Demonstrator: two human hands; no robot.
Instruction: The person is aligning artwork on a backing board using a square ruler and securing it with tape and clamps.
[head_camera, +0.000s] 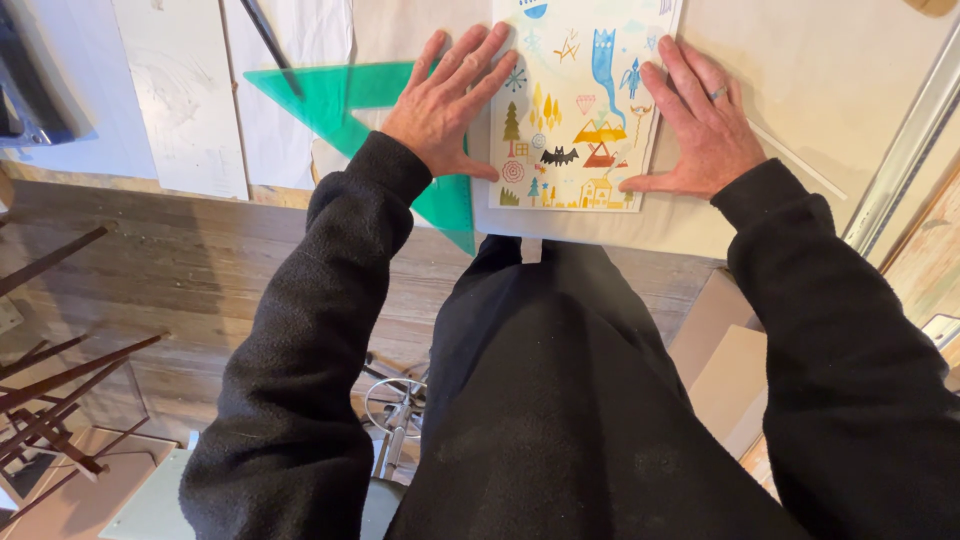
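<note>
The illustrated sheet (575, 100), a pale page of small painted trees, houses, a bat and a blue ghost-like figure, lies flat at the near edge of the paper-covered worktable (830, 90), seemingly pinned square by a hand on each side. The left hand (445, 105) lies flat, fingers spread over the sheet's left edge, palm on the green plastic set square (340, 100), grasping nothing. The right hand (700, 125), wearing a ring, presses flat and unclenched along the right edge, both black-sleeved arms reaching forward.
</note>
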